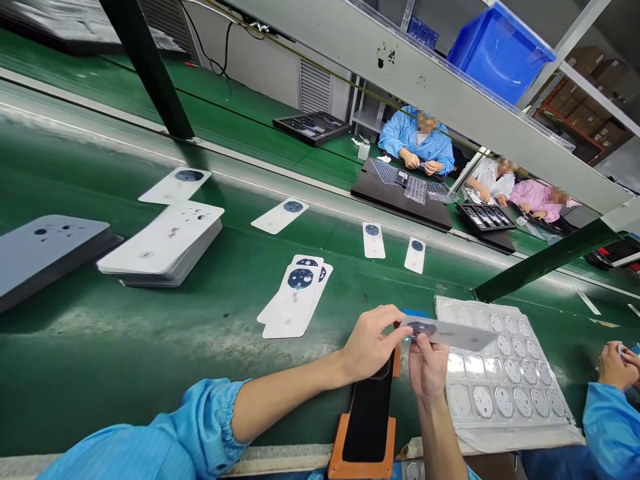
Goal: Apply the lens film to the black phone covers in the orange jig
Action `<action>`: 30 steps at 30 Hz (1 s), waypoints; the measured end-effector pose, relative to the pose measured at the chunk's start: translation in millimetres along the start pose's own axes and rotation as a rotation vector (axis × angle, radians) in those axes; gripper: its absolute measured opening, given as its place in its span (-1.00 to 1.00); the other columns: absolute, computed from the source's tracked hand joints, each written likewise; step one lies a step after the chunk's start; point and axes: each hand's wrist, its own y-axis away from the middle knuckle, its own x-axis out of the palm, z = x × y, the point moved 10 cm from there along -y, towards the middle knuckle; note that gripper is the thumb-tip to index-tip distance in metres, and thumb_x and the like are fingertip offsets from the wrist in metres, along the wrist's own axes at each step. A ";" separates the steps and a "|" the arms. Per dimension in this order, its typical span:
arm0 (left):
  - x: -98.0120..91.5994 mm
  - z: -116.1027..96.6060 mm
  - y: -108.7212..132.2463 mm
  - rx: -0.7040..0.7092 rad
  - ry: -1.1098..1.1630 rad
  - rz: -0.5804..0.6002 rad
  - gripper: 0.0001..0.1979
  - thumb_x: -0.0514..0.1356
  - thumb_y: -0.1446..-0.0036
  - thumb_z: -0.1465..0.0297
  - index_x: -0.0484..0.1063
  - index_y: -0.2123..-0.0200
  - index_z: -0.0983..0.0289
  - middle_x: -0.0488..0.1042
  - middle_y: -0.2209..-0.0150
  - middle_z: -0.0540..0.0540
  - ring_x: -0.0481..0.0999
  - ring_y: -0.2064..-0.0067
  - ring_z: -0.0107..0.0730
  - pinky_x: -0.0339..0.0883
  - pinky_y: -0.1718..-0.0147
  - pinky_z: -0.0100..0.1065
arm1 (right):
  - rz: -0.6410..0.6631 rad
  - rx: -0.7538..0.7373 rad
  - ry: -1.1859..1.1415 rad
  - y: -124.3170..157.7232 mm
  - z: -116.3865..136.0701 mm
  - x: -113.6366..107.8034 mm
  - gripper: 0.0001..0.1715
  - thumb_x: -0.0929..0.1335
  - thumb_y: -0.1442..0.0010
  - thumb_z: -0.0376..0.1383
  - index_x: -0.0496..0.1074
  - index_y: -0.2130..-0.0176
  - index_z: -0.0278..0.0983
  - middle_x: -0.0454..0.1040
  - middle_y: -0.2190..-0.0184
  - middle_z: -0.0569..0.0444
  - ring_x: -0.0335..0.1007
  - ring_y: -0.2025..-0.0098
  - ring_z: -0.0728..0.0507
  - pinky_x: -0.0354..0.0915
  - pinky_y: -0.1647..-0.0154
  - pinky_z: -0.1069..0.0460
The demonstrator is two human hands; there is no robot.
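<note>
Both my hands hold one white card (pixel 463 335) with a dark round camera-hole part near its left end. My left hand (pixel 371 343) pinches that left end between thumb and fingers. My right hand (pixel 428 365) grips the card from below. The card hovers above an orange-framed black jig (pixel 369 417) at the near edge of the green belt (pixel 150 333). Right under the card's far end lies a clear blister tray (pixel 505 380) with several round parts in pockets.
Small stack of white cards (pixel 296 297) lies on the belt ahead; single cards (pixel 373 240) sit farther off. Larger stacks (pixel 165 243) rest at left. Another person's hands (pixel 617 365) work at right. Several seated workers (pixel 417 143) face black trays (pixel 400 190) across the belt.
</note>
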 end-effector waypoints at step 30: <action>4.8 129.8 -12.2 -0.242 -0.025 0.111 -0.78 0.07 -0.24 0.28 0.45 0.32 0.24 0.54 0.30 0.08 0.52 0.28 -0.27 0.39 0.25 -0.29 | -0.026 0.339 1.430 -241.7 -8.8 2.2 -0.58 0.37 -0.32 -0.15 0.38 -0.07 -0.33 0.42 -0.03 -0.06 0.45 0.05 -0.15 0.42 0.03 -0.14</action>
